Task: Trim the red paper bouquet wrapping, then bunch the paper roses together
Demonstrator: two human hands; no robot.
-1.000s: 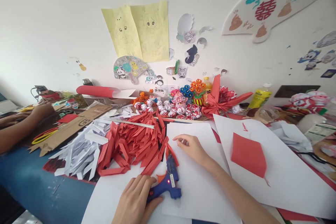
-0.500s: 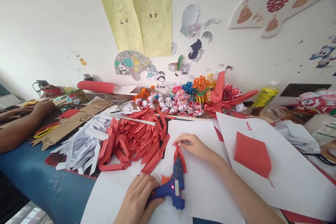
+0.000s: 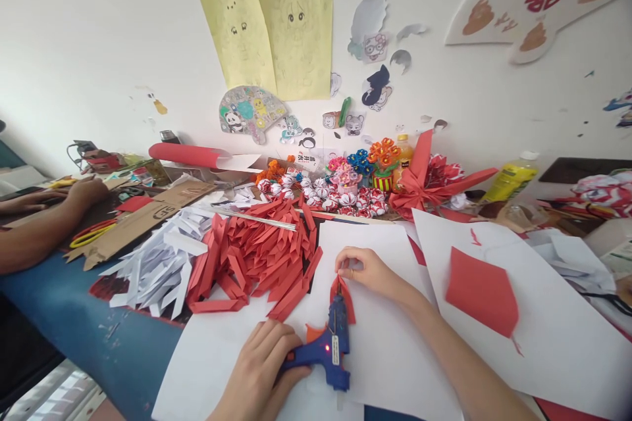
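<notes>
My left hand is wrapped round the handle of a blue hot glue gun, whose small red light is lit. The gun's nozzle points away from me and meets a folded red paper strip. At the strip's far tip, the thumb and fingers of my right hand pinch it. White paper sheets lie under both hands. To the left of the strip is a heap of folded red paper strips, and beyond it a heap of white paper strips.
A red paper square rests on a white sheet at right. Along the wall stand red-and-white paper flowers, a red paper bow and a yellow bottle. Another person's forearm reaches in at left, near cardboard.
The view has shifted slightly. Both hands keep their grips, and the glue gun's nozzle stays at the red strip, which looks a little more spread at its near end.
</notes>
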